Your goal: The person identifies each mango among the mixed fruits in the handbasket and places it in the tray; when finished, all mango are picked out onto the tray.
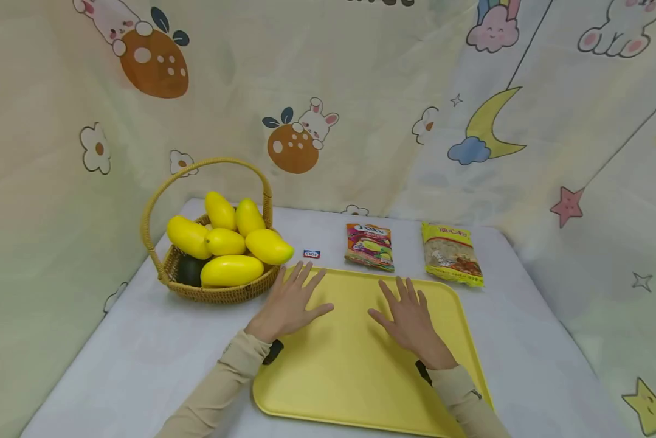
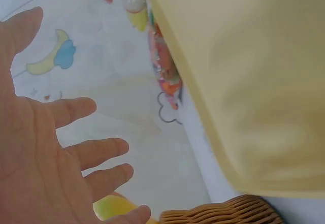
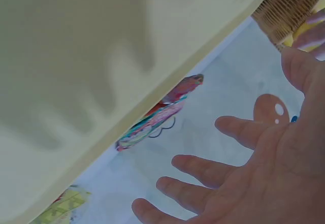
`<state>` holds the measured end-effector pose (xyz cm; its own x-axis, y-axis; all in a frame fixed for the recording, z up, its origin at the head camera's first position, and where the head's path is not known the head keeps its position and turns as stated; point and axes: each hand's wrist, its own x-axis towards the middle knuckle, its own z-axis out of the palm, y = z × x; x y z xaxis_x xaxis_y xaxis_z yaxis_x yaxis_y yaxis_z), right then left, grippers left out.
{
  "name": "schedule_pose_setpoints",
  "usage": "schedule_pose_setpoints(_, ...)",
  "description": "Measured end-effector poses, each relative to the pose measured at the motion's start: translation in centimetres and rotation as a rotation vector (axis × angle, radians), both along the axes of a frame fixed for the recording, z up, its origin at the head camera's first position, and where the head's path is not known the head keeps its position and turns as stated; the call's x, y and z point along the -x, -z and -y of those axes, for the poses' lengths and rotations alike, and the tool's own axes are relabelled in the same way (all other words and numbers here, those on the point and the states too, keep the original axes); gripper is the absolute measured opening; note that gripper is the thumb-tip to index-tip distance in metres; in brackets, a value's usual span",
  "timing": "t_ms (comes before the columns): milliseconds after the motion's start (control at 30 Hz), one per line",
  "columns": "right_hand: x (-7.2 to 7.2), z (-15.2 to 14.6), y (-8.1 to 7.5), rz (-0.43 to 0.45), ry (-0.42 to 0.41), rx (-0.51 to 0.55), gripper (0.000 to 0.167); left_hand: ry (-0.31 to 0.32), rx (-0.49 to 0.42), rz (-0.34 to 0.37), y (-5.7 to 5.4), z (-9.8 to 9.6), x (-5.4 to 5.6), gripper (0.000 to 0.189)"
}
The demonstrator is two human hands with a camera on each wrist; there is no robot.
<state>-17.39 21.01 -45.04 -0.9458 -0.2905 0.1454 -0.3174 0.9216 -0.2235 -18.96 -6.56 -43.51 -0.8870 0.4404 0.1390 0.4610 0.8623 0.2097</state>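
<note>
Both hands are spread over a yellow tray [image 1: 355, 383], fingers straight and holding nothing. My left hand [image 1: 289, 305] hovers at the tray's far left corner, close to the wicker basket [image 1: 218, 296]. Over the right half of the tray is my right hand [image 1: 411, 321], its shadow falling on the surface in the right wrist view. Several yellow mangoes [image 1: 231, 271] fill the basket, beside a dark rounded item [image 1: 189, 269] partly hidden under them. Each palm shows bare in its wrist view, the left palm [image 2: 35, 153] and the right palm [image 3: 274, 178].
Behind the tray lie a red and purple candy bag [image 1: 369, 246] and a yellow-edged food packet [image 1: 452, 254]. A small blue, white and red card [image 1: 312, 253] lies near the basket. The basket's tall handle [image 1: 147, 225] arches upward. A printed cloth wall [image 1: 360, 152] surrounds the white table [image 1: 530, 365].
</note>
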Motion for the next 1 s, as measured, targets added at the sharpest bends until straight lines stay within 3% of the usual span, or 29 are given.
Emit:
schedule_pose_setpoints(233, 1.3, 2.0, -1.3, 0.011, -0.039, -0.008, 0.072, 0.014, -0.11, 0.039, -2.8, 0.8, -0.9, 0.076)
schedule_pose_setpoints(467, 2.6, 4.4, -2.4, -0.038, -0.11, -0.003, 0.072, 0.011, -0.161, -0.027, -5.7, 2.6, -1.8, 0.076)
schedule_pose_setpoints(633, 3.6, 5.9, -3.0, -0.056, -0.162, 0.016, 0.07, -0.042, -0.185, -0.033, -7.6, 4.8, -2.1, 0.076)
schedule_pose_setpoints(833, 4.5, 7.5, -3.3, -0.017, -0.2, 0.046, 0.069, -0.109, -0.203, -0.069, -8.9, 8.1, -2.4, 0.077)
schedule_pose_setpoints(1000, 4.9, 8.8, -3.8, 0.01, -0.212, 0.039, 0.07, -0.153, -0.263, -0.025, -9.4, 10.7, -3.3, 0.078)
